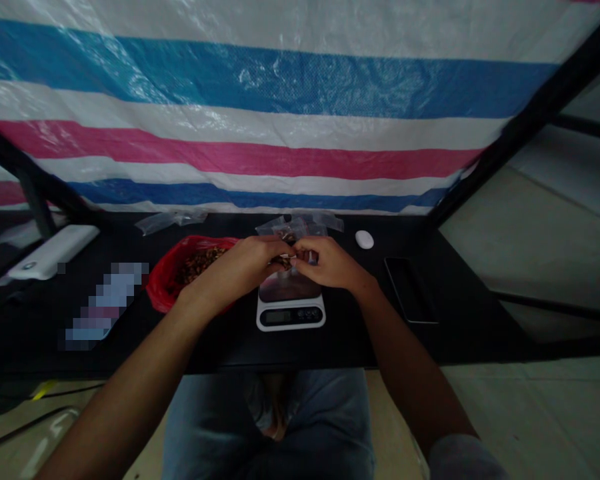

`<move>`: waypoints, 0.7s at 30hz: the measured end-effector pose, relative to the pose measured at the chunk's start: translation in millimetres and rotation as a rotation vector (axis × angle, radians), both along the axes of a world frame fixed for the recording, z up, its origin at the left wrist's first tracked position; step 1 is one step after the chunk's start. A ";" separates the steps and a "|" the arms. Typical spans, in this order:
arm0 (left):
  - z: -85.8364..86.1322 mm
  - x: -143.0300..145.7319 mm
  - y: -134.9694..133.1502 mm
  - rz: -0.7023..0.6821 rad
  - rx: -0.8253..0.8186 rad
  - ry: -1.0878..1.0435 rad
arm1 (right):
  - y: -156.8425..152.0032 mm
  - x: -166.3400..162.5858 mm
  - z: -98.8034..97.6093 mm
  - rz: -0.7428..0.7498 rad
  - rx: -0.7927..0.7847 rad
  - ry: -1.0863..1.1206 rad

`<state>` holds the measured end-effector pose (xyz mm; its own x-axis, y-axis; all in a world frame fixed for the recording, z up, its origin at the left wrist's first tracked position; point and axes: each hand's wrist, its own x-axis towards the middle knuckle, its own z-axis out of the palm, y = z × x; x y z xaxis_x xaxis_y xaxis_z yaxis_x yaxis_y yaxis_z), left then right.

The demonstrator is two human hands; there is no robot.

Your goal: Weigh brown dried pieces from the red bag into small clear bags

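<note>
Over a white kitchen scale point(291, 317) with a metal plate, my two hands meet fingertip to fingertip. The fingers of my left hand point(247, 263) and my right hand point(330, 263) are pinched on a small clear plastic bag point(284, 261) with brown pieces in it; its edges are partly hidden by the fingers. Just behind my hands lie more small clear bags point(317, 220), at least one with brown contents. Left of the scale, partly under my left forearm, sits an open red plastic bag point(163, 273) filled with small brown dried pieces point(200, 263).
A black phone point(410, 290) and a white oval object point(365, 239) lie to the right on the black table point(350, 340). To the left are a pixelated flat object point(107, 307), a white device point(55, 252) and clear plastic point(173, 220). A striped sheet point(280, 160) hangs behind.
</note>
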<state>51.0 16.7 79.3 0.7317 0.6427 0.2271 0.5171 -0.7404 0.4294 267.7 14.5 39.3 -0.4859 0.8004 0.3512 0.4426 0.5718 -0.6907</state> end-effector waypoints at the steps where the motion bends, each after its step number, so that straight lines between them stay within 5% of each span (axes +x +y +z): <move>1: -1.1 -0.2 0.9 -0.006 0.001 -0.008 | 0.1 0.0 0.1 0.004 -0.002 0.005; 21: -11.2 -7.7 3.0 -0.003 -0.052 -0.157 | -1.3 0.3 2.6 0.032 -0.083 0.022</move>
<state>43.3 19.7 68.2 0.6918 0.6544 0.3054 0.4379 -0.7164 0.5431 268.0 13.2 41.9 -0.5044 0.8115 0.2949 0.4097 0.5256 -0.7456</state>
